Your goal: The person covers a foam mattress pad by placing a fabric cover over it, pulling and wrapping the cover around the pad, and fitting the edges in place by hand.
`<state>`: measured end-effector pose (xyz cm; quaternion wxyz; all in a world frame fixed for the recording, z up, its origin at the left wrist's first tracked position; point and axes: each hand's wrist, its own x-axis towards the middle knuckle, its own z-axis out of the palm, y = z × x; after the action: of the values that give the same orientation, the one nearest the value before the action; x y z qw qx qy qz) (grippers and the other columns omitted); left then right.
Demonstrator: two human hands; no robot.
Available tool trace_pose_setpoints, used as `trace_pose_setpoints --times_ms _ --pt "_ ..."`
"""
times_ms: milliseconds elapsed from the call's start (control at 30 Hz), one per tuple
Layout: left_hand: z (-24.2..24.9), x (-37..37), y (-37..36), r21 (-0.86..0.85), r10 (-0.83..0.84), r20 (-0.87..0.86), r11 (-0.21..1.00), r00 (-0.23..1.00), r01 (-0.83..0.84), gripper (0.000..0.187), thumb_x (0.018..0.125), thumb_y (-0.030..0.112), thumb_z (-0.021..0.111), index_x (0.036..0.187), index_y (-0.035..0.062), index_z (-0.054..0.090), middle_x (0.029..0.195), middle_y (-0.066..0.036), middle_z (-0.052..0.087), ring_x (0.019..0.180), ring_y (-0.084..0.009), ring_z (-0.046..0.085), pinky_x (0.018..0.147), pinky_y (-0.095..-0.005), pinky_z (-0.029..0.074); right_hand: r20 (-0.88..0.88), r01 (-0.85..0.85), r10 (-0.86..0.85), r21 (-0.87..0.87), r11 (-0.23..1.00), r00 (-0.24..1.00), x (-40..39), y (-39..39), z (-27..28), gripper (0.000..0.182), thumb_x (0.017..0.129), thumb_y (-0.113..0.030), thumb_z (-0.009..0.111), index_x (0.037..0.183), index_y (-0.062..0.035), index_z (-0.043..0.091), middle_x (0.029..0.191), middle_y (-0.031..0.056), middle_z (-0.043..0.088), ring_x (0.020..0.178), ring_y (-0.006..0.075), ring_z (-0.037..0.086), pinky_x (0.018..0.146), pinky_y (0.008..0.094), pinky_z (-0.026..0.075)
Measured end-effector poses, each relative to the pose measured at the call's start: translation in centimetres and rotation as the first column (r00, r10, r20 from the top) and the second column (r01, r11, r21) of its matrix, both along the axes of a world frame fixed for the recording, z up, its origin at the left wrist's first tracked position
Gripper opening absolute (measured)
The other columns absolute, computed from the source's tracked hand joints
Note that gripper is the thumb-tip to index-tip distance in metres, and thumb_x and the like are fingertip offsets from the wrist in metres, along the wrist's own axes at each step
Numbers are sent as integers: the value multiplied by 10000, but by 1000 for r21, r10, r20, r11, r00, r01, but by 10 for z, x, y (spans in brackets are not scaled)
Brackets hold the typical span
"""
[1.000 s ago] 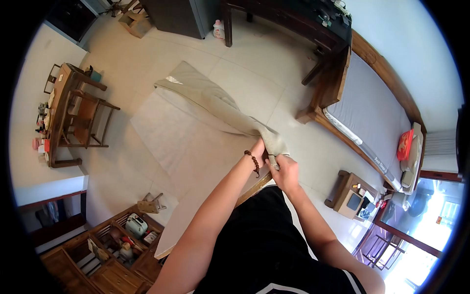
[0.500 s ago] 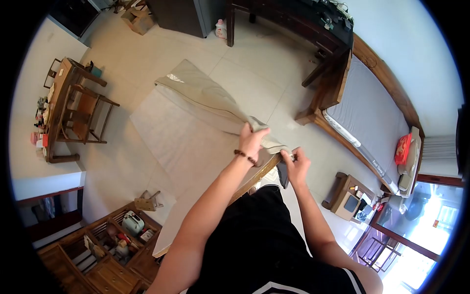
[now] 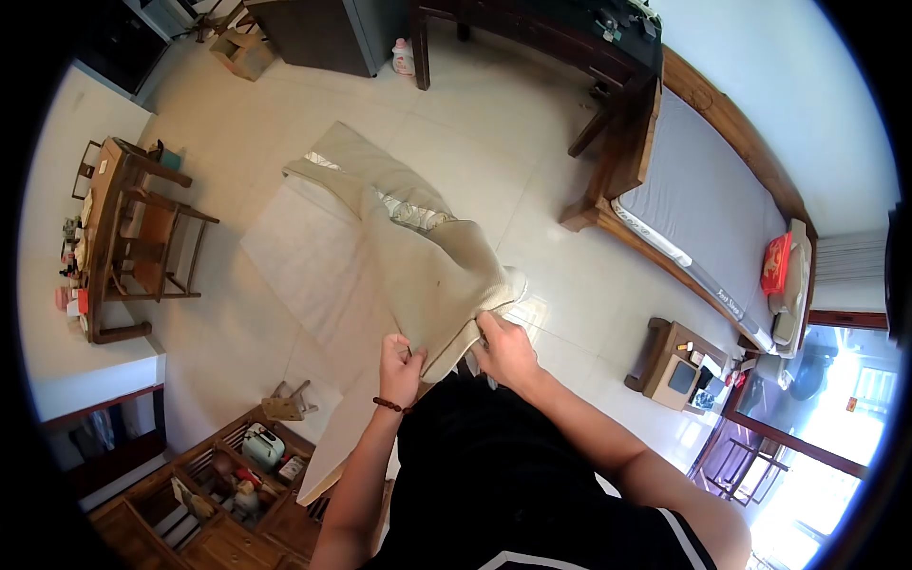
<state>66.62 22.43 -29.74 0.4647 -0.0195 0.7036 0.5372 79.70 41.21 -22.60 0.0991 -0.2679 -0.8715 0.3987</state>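
A large beige cloth (image 3: 427,275) lies partly folded over a pale, flat tabletop (image 3: 294,247), with whitish patterned patches showing along its far folds. My left hand (image 3: 401,370), with a beaded bracelet at the wrist, pinches the cloth's near edge close to my body. To its right, my right hand (image 3: 503,350) is closed on the cloth's near corner, where the fabric bunches. Between the hands the edge runs slanting, right by my black shirt. The near side of the tabletop is mostly covered by the cloth and my arms.
A bed (image 3: 712,180) with a grey mattress stands at the right, a small wooden stand (image 3: 674,366) below it. A dark desk (image 3: 541,47) is at the far side. At the left are a wooden desk (image 3: 119,180) and chair (image 3: 157,247); a small stool (image 3: 283,403) stands lower left.
The cloth's near part has been drawn toward my body and spread leftward over the tabletop. My left hand has moved left and down; my right hand has shifted left and slightly down.
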Motion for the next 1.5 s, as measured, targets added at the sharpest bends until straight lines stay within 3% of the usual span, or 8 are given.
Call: trace_pose_setpoints --times_ms 100,500,700,800,900,1167,1333,1500 --pt "40 1 27 -302 -410 -824 902 390 309 342 905 146 640 1203 11 539 1040 -188 629 911 -345 629 840 -412 501 5 -8 8 7 1000 1000 4 2 4 234 799 -83 664 940 -14 491 852 194 608 765 405 630 657 484 512" --pt "36 12 83 -164 -472 -810 752 347 639 244 922 195 630 969 -28 543 880 -236 600 806 -438 590 697 -470 482 -168 -32 -60 -493 870 984 28 28 -26 94 850 -1 637 939 21 616 837 115 679 784 190 671 726 315 538" --pt "32 20 80 -180 -559 -737 703 379 688 188 914 150 628 889 0 516 771 -234 579 738 -436 576 653 -494 462 215 358 -637 -928 103 740 60 58 -115 427 967 -339 533 964 72 647 884 137 684 842 218 679 829 322 557" --pt "37 26 79 -171 -562 -719 712 407 681 172 909 124 610 867 -6 506 761 -238 569 732 -437 576 640 -476 460 655 555 -409 -756 -347 636 59 57 -130 578 964 -546 508 1025 16 630 784 96 668 637 196 626 685 280 542" --pt "46 27 80 -169 -563 -728 700 390 694 168 900 105 598 847 -16 493 753 -238 560 721 -439 571 625 -466 458 478 261 -565 -867 -424 672 50 56 -209 548 938 -572 571 1089 -46 602 813 75 662 596 174 566 579 292 481" --pt "83 17 47 -296 -585 -800 581 136 758 137 830 79 620 805 14 503 745 -192 557 715 -404 547 650 -477 448 69 78 -992 -995 -62 102 34 147 -103 150 964 -179 581 874 -67 535 891 77 604 816 194 588 765 367 506" --pt "38 1 -39 -459 -685 -725 559 73 691 154 770 124 657 817 55 527 746 -143 575 732 -360 587 705 -448 460 -197 526 -707 -540 656 679 22 90 -37 401 925 -135 664 623 -83 405 588 -55 383 596 48 335 519 261 300" --pt "74 -11 -81 -525 -747 -665 486 20 698 163 772 133 674 838 67 540 765 -123 592 763 -343 603 734 -442 452 -129 518 -626 -447 729 770 6 40 -54 356 893 -127 683 648 -16 450 524 65 412 504 138 365 492 316 337"
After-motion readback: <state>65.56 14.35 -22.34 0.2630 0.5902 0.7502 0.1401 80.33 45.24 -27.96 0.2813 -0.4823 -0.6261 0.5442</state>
